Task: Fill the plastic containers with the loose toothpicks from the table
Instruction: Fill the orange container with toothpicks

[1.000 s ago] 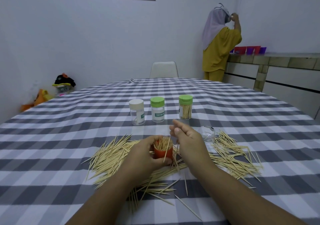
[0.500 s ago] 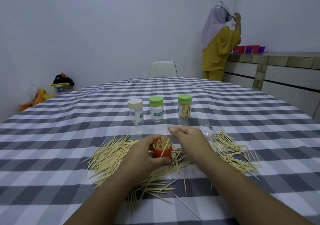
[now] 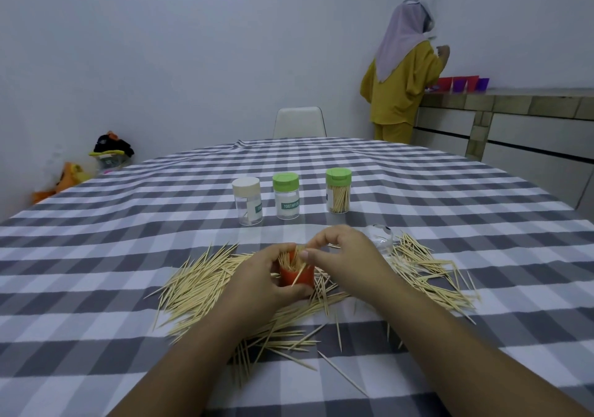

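One red container point(image 3: 296, 276) in hand at frame centre, open end up, part-full of picks. L hand point(image 3: 262, 280) wraps round it, holds it just above the pile. R hand point(image 3: 340, 254) sits at the rim, thumb + forefinger pinched on a few picks going in; one pick leans out over the front wall.

Step, my read: loading the red container, not full yet. Next move needs that stray pick nudged in, then R hand back to the pile for another bunch, kept parallel so they drop in.

Counts:
- 3 capped containers in a row above centre: white-lid container point(image 3: 247, 201) looks empty, middle green-lid container point(image 3: 286, 196) contents unclear behind its label, right green-lid container point(image 3: 338, 190) holds picks.
- 1 clear container point(image 3: 381, 238) lying right of R hand, partly hidden.
- Loose toothpicks point(image 3: 205, 281): too many to count, 2 main spreads, left-centre and right, plus strays lower centre on checked table point(image 3: 96, 255).
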`<state>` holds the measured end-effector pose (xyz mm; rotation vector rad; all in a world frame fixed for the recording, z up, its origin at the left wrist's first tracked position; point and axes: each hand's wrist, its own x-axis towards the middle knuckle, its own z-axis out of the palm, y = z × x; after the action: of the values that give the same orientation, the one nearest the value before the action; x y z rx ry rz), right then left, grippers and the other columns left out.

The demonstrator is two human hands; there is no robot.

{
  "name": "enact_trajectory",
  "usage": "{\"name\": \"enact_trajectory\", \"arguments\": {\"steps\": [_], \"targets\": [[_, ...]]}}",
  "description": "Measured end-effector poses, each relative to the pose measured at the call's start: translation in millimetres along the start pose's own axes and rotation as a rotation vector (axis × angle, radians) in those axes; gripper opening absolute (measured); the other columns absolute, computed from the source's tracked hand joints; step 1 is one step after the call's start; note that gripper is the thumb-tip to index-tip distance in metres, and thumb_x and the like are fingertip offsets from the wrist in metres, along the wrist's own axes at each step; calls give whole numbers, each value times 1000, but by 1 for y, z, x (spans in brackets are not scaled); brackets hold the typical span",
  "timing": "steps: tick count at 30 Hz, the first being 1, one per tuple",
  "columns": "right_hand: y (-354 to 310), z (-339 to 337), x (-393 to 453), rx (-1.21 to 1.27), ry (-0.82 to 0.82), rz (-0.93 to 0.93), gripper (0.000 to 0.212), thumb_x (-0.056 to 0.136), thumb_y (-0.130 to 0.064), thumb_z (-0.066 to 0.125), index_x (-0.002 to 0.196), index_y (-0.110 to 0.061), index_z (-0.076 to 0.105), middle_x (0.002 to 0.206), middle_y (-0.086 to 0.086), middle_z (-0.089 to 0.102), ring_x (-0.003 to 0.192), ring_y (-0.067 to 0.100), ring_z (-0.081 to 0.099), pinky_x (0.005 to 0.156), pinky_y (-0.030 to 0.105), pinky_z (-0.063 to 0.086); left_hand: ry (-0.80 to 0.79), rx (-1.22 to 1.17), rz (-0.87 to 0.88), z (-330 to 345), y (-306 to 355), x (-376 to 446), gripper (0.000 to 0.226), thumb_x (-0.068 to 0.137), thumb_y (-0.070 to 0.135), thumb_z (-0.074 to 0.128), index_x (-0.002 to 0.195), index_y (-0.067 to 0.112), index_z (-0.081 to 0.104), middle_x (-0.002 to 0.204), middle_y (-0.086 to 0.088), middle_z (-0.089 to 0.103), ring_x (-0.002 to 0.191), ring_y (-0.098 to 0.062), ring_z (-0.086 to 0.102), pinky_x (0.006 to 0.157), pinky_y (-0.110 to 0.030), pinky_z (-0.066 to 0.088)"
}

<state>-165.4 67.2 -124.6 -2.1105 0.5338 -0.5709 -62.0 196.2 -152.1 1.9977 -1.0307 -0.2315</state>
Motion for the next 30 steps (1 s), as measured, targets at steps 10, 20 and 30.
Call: {"name": "enact_trajectory", "arguments": {"steps": [10,20,30], "targets": [[3,-2,0,90,-181,110,51,75,-37,78,120,-24,55,90,-9,52,82,6,54,64,20,43,2,-24,4,0,1,0,65,69,24,84,125,34,53,102,18,63,85,3,65,77,-14,53],[2,-5,4,173,-149,70,22,79,-17,76,97,-23,64,69,-2,61,63,13,57,65,33,50,10,11,5,0,0,0,70,69,28,84,130,35,50,115,11,59,92,0,61,78,-15,51],[2,-19,5,432,140,39,11,90,-20,63,83,-15,69,70,-2,68,53,8,55,55,19,40,6,18,-20,0,0,2,76,66,32,85,132,35,48,120,11,56,102,-5,59,92,-24,51]]}}
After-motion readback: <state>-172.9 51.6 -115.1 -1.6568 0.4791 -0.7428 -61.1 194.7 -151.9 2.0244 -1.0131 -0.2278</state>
